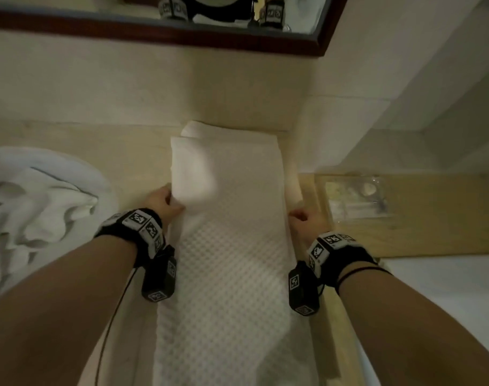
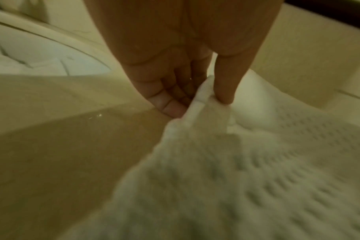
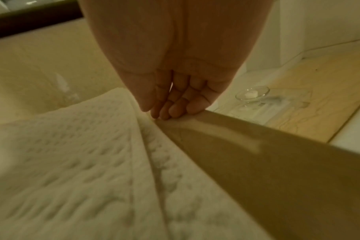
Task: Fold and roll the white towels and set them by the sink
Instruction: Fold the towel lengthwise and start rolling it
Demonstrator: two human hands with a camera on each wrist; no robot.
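Left hand (image 1: pixel 162 201) pinching towel (image 1: pixel 232 246) edge, thumb over fingers | right hand (image 1: pixel 304 218) curled pinching opposite edge | towel taut between my fingers on counter (image 1: pixel 143 151), keeping the fold square

I see bare forearms, a black wristband (image 1: pixel 143 229) with checkered marker tags on each wrist, cable (image 1: pixel 109 324) trailing left.

A beige countertop (image 1: pixel 143 151) carries the white towel (image 1: pixel 232 246), laid lengthwise.
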